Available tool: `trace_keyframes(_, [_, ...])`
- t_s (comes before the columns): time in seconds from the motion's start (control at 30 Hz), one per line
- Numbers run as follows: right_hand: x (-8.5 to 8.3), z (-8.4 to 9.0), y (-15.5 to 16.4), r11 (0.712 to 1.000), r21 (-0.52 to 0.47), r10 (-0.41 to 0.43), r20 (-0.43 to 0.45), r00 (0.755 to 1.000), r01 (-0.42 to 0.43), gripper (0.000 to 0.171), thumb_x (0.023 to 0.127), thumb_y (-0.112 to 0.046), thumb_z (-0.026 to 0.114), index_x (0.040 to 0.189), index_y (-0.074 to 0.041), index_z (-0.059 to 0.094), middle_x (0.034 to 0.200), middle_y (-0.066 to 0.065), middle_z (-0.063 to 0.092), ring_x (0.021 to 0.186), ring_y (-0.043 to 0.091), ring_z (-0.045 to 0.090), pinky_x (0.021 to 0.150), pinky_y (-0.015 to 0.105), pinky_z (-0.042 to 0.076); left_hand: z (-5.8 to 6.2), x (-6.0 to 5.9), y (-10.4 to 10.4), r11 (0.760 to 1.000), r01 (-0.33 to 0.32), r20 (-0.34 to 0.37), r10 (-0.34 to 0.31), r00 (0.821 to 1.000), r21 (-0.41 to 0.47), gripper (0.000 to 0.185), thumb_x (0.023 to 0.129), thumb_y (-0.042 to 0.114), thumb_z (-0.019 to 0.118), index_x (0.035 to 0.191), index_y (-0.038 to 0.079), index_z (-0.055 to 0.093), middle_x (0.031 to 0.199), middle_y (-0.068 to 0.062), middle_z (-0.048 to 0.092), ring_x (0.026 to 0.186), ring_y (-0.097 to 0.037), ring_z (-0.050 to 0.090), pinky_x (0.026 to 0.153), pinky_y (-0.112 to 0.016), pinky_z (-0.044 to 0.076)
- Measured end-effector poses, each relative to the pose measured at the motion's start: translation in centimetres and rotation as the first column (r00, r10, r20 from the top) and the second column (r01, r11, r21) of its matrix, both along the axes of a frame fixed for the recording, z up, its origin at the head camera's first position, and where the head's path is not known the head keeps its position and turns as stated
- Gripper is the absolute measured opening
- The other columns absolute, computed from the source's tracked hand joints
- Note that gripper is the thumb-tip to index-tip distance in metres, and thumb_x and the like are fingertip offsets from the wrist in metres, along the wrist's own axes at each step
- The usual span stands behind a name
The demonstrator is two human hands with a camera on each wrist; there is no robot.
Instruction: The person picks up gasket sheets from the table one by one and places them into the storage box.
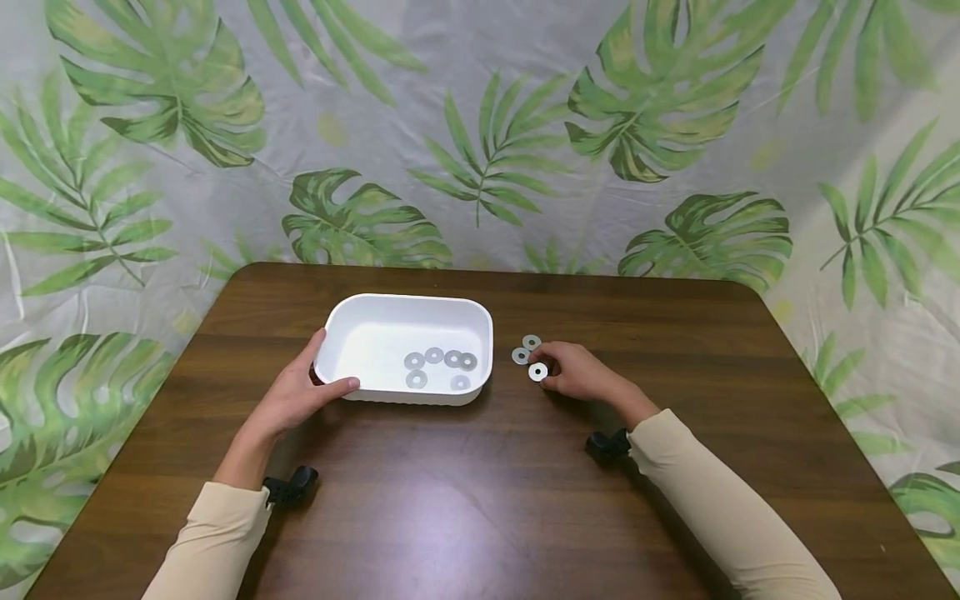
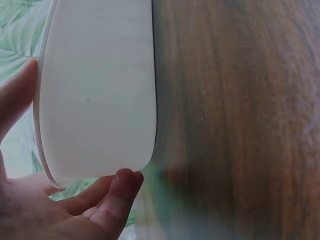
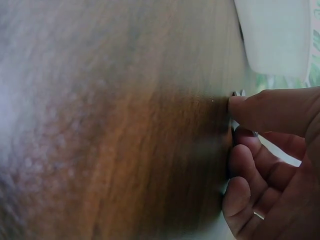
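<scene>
A white plastic tub point(image 1: 405, 397) stands on the table, with several flat grey washers point(image 1: 416, 380) lying inside toward its right end. My left hand point(image 1: 294, 392) grips the tub's left end. Its thumb lies at the front rim and the other fingers point(image 2: 122, 185) curl round the end wall. To the right of the tub, my right hand point(image 1: 581, 372) pinches a bright metal washer point(image 1: 537, 372) between thumb and fingers, low over the tabletop. Just beyond it lie two more washers point(image 1: 521, 356). In the right wrist view the thumb point(image 3: 242, 107) hides most of the washer.
The dark wooden table point(image 1: 450, 500) has rounded far corners. Behind it hangs a pale cloth point(image 1: 510, 242) printed with green leaves. A black wrist device point(image 1: 292, 485) sits on the left wrist and another black device point(image 1: 607, 446) on the right.
</scene>
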State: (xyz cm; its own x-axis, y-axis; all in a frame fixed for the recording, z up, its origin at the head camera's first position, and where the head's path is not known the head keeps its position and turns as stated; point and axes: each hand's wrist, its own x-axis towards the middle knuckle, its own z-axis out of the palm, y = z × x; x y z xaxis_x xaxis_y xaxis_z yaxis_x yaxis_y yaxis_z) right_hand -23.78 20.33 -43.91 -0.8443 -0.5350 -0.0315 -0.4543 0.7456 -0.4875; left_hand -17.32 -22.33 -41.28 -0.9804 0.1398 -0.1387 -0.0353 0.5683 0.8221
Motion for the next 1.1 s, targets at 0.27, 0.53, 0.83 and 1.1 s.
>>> trace_keyframes(0.27, [0.0, 0.0, 0.1, 1.0, -0.001, -0.005, -0.009, 1.0, 0.005, 0.028, 0.08, -0.005, 0.073, 0.107, -0.006, 0.069, 0.088, 0.004, 0.068, 0.079, 0.012, 0.06, 0.075, 0.029, 0.048, 0.0, 0.0, -0.1, 1.0, 0.018, 0.019, -0.018, 1.0, -0.011, 0.108, 0.088, 0.035, 0.074, 0.16, 0.009, -0.003, 0.165, -0.026, 0.01, 0.15, -0.044, 0.021, 0.116, -0.058, 0.025])
trace_keyframes(0.53, [-0.2, 0.2, 0.2, 1.0, -0.018, 0.013, 0.002, 1.0, -0.013, 0.026, 0.08, -0.006, 0.075, 0.105, -0.005, 0.07, 0.089, 0.005, 0.068, 0.079, 0.014, 0.061, 0.074, 0.028, 0.047, 0.1, -0.1, 0.0, 1.0, 0.001, 0.018, -0.001, 1.0, -0.016, 0.108, 0.087, 0.036, 0.074, 0.161, 0.01, 0.0, 0.164, -0.027, 0.013, 0.15, -0.045, 0.021, 0.117, -0.059, 0.024])
trace_keyframes(0.83, [-0.3, 0.9, 0.2, 0.998, -0.068, 0.018, 0.072, 0.997, -0.013, 0.027, 0.084, -0.007, 0.074, 0.11, -0.004, 0.069, 0.092, 0.007, 0.068, 0.079, 0.011, 0.058, 0.072, 0.027, 0.047, 0.0, -0.2, 0.0, 1.0, -0.005, 0.02, 0.005, 1.0, 0.005, 0.109, 0.087, 0.034, 0.075, 0.161, 0.012, -0.001, 0.164, -0.028, 0.013, 0.149, -0.045, 0.022, 0.116, -0.059, 0.024])
trace_keyframes(1.1, [-0.3, 2.9, -0.6, 0.982, -0.186, 0.046, 0.104, 0.994, -0.027, 0.03, 0.084, -0.006, 0.075, 0.113, -0.002, 0.067, 0.101, 0.011, 0.068, 0.081, 0.013, 0.059, 0.074, 0.026, 0.05, -0.1, 0.0, 0.0, 1.0, -0.009, 0.02, 0.009, 1.0, 0.02, 0.108, 0.087, 0.033, 0.075, 0.161, 0.012, -0.001, 0.164, -0.028, 0.013, 0.148, -0.044, 0.023, 0.116, -0.058, 0.025])
